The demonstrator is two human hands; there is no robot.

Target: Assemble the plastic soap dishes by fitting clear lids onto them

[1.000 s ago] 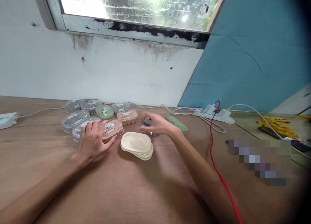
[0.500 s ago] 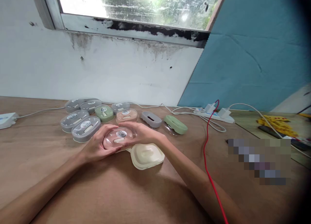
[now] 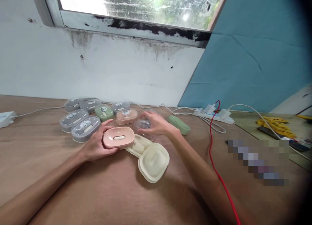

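Note:
My left hand (image 3: 98, 143) is wrapped round the left end of a glossy pink oval box (image 3: 118, 138) with a pale slot in its top. My right hand (image 3: 157, 124), just beyond it to the right, grips a clear plastic cover (image 3: 142, 125) that bears a round sticker. Part of that cover is hidden behind the fingers. Below and between the hands lies a cream moulded tray (image 3: 154, 162) with a rounded square shape. Joined or overlapping at its upper left is a second cream piece (image 3: 138, 145), partly behind the pink box.
Several covered oval boxes stand at the back left, among them a grey one (image 3: 85, 129), a green one (image 3: 104, 112) and a pink one (image 3: 126, 116). An uncovered green box (image 3: 179, 124) sits behind my right wrist. A red cable (image 3: 211, 147) runs from a power strip (image 3: 214, 116) past my right forearm.
The clear cover has come off the pink box and moved right and back with my right hand. My left hand keeps the box. More of the cream pieces shows, with the tray turned and nearer.

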